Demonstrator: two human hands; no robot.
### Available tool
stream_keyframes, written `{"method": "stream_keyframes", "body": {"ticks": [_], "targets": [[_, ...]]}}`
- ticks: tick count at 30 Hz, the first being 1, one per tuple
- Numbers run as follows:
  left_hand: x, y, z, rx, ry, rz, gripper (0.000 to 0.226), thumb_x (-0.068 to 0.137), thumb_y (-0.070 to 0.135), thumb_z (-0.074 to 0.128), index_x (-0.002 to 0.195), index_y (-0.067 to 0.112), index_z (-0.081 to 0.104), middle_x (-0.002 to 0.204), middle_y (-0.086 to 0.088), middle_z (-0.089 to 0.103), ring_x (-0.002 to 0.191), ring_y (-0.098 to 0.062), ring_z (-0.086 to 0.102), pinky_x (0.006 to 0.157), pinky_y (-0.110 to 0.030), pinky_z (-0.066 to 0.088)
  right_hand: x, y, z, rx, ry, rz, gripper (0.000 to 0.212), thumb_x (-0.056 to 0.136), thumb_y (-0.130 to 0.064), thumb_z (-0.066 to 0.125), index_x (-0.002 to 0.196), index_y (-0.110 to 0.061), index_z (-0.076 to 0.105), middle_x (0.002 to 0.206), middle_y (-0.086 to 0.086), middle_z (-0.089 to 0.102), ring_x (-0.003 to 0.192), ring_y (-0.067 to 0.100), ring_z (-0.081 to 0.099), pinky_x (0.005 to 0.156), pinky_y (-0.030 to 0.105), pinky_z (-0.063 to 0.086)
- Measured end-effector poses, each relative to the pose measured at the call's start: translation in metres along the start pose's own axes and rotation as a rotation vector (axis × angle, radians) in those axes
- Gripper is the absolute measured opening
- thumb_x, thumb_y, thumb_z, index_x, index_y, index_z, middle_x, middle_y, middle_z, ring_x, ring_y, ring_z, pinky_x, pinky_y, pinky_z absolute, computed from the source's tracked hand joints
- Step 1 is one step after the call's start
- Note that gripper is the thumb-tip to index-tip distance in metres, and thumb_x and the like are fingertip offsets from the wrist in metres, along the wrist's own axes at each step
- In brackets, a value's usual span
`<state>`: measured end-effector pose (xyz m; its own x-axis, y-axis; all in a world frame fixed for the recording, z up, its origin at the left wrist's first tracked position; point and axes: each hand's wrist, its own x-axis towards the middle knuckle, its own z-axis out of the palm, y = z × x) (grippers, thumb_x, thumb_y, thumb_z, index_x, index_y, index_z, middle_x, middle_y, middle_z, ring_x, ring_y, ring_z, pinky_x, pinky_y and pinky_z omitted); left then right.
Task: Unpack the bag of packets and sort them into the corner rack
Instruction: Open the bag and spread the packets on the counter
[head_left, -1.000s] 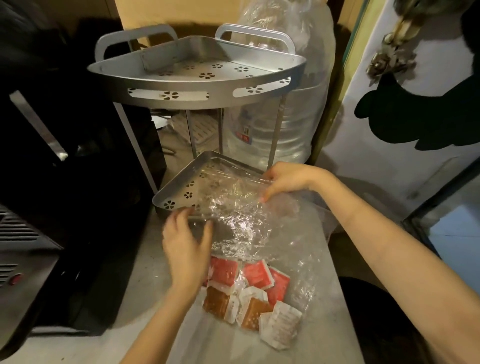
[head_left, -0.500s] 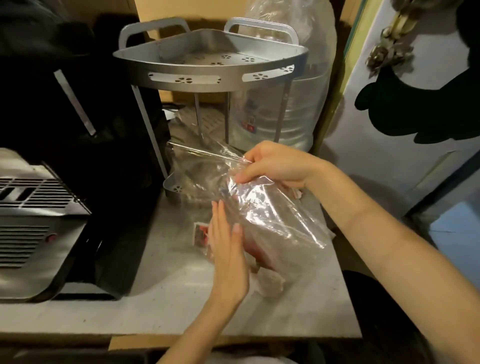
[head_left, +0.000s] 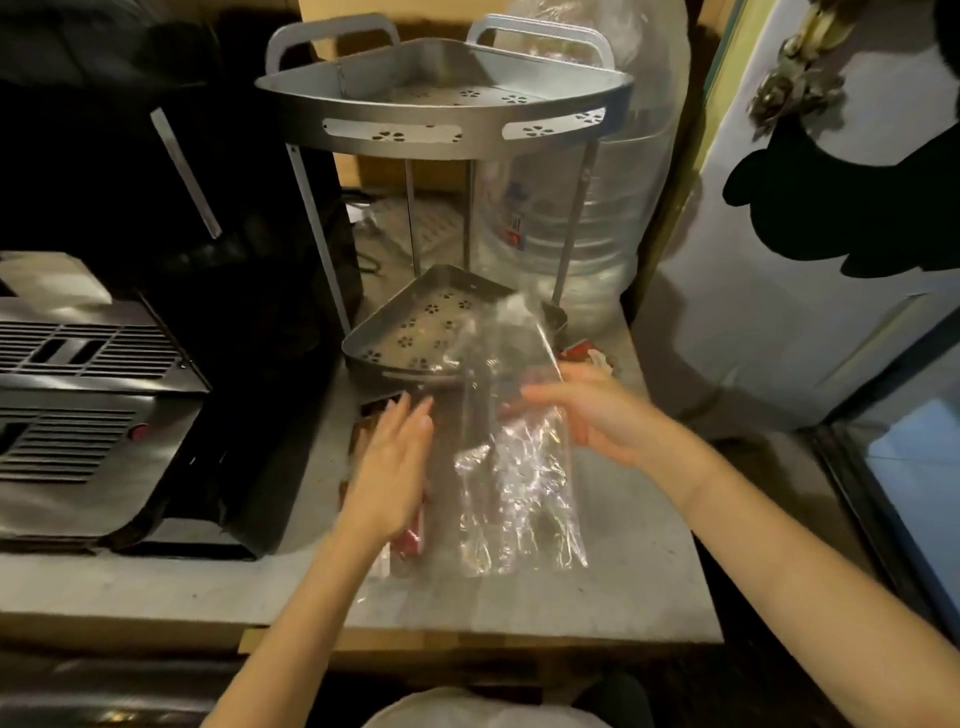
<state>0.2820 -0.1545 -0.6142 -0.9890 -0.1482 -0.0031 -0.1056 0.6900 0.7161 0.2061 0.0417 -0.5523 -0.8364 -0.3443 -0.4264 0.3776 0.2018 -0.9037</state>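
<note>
- Black appliance: stands at the far left of the counter, well apart from the work.
- Left hand: flat and open, fingers extended, gripping nothing. It rests over red packets lying on the counter just left of the bag; most of them are hidden beneath it.
- Corner rack: two perforated metal tiers, both bare of packets. The lower tier sits just behind the hands.
- Plastic bag: clear, thin, crumpled film, and it looks emptied. Expect it to be very light, limp and slippery; pinch it at an edge.
- Right hand: half open, fingers against the bag's upper part; whether they pinch the film cannot be told.
- More packets: beside the lower tier, beyond the right hand. They are small, flat, light sachets; take each by its edges.
</note>
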Motion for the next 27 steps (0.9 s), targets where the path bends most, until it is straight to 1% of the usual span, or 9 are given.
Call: {"method": "stream_keyframes", "body": {"ticks": [4,7,10,13,17,20,22,25,27], "targets": [[-0.006,-0.012,0.023,0.379,-0.1,0.074,0.059,0.087,0.057,-0.003,0.143,0.038,0.007,0.154,0.009,-0.009,0.14,-0.009,-0.018,0.112,-0.036,-0.017,0.0,0.049,-0.023,-0.068,0.155,0.092,0.038,0.082,-0.013,0.066,0.118,-0.008,0.053,0.091,0.0,0.064,0.081,0.012,0.062,0.069,0.026,0.049],[-0.005,-0.006,0.032,0.476,-0.09,0.117,0.066,0.079,0.058,-0.016,0.14,0.038,-0.002,0.153,0.008,-0.012,0.14,-0.011,-0.019,0.112,-0.039,-0.017,0.0,0.075,-0.031,-0.119,0.285,0.063,0.063,0.079,-0.012,0.07,0.132,-0.012,0.036,0.088,-0.001,0.06,0.076,0.014,0.059,0.066,0.024,0.047],[-0.007,0.003,0.045,0.52,-0.096,0.121,0.067,0.077,0.057,-0.018,0.139,0.036,-0.005,0.153,0.005,-0.011,0.139,-0.012,-0.018,0.113,-0.041,-0.017,0.0,0.089,-0.033,-0.16,0.41,-0.043,0.067,0.077,-0.01,0.072,0.132,-0.008,0.035,0.096,0.007,0.064,0.081,0.018,0.062,0.073,0.023,0.05],[-0.008,0.011,0.055,0.527,-0.1,0.111,0.072,0.077,0.056,-0.019,0.143,0.034,-0.001,0.155,0.002,-0.008,0.14,-0.013,-0.017,0.11,-0.039,-0.023,0.0,0.094,-0.034,-0.162,0.448,-0.079,0.06,0.074,-0.017,0.076,0.123,-0.011,0.041,0.092,0.012,0.065,0.082,0.022,0.063,0.08,0.034,0.052],[-0.011,0.026,0.064,0.528,-0.179,0.074,0.059,0.089,0.054,-0.007,0.143,0.031,-0.005,0.155,-0.001,-0.014,0.141,-0.017,-0.019,0.11,-0.042,-0.02,0.005,0.093,-0.041,-0.18,0.461,-0.028,0.049,0.077,-0.015,0.073,0.119,-0.005,0.05,0.093,0.006,0.061,0.075,0.017,0.06,0.066,0.024,0.051],[-0.012,0.034,0.071,0.491,-0.301,0.019,0.057,0.094,0.05,0.006,0.145,0.028,-0.006,0.155,-0.006,-0.016,0.141,-0.02,-0.02,0.113,-0.046,-0.017,0.008,0.089,-0.047,-0.21,0.497,0.036,0.04,0.077,-0.015,0.072,0.112,-0.004,0.056,0.097,0.008,0.061,0.084,0.021,0.06,0.075,0.039,0.052],[-0.008,0.039,0.07,0.485,-0.359,0.002,0.059,0.094,0.051,0.012,0.146,0.025,-0.001,0.156,-0.008,-0.013,0.143,-0.022,-0.014,0.114,-0.048,-0.012,0.01,0.085,-0.05,-0.221,0.505,0.064,0.032,0.078,-0.01,0.069,0.106,-0.004,0.056,0.086,0.006,0.061,0.073,0.018,0.058,0.062,0.034,0.05],[0.007,0.045,0.061,0.516,-0.255,0.058,0.057,0.095,0.046,0.022,0.146,0.022,0.013,0.157,-0.007,0.0,0.145,-0.024,-0.001,0.115,-0.047,0.002,0.013,0.079,-0.052,-0.108,0.473,0.098,0.024,0.081,-0.005,0.064,0.103,-0.004,0.056,0.074,0.004,0.058,0.06,0.013,0.055,0.047,0.022,0.046],[0.02,0.041,0.056,0.572,-0.145,0.118,0.056,0.095,0.045,0.022,0.146,0.024,0.009,0.157,-0.006,-0.002,0.145,-0.024,-0.003,0.115,-0.045,-0.002,0.014,0.076,-0.053,-0.038,0.423,0.126,0.019,0.08,-0.006,0.066,0.098,-0.003,0.06,0.073,0.003,0.061,0.06,0.012,0.056,0.046,0.018,0.044]]}}
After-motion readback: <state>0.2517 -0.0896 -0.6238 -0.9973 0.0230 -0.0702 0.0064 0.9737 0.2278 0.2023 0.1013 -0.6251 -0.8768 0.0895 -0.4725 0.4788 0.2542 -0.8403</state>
